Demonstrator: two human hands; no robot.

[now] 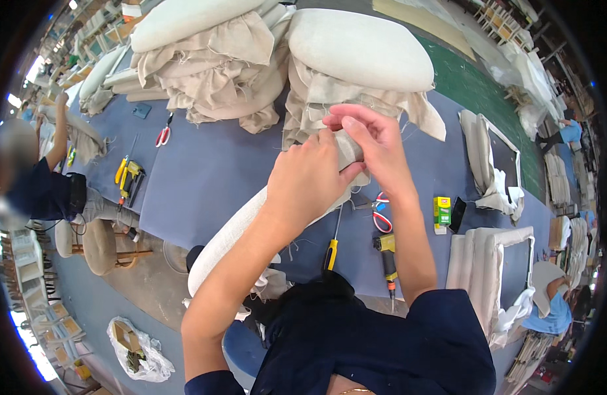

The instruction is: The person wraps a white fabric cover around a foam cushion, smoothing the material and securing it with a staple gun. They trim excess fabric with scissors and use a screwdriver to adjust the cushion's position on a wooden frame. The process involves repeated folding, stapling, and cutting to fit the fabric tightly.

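A long, padded panel covered in off-white woven fabric (228, 240) slants across the near table edge, its far end raised between my hands. My left hand (303, 174) grips that end, thumb on the right side and fingers over the top. Curled around the same fabric-covered end from the far right is my right hand (379, 141); its thumb and forefinger bend over the corner, and the other fingertips are partly hidden. Loose threads hang from the fabric below. My left forearm covers part of the panel.
Stacks of fabric-covered cushions (359, 49) stand at the back of the blue table (198, 178). Close by lie a yellow-handled screwdriver (330, 253), red-handled scissors (382, 217), a power driver (388, 260) and a green-yellow box (442, 214). Padded frames (478, 263) lie right; a co-worker (40, 171) is left.
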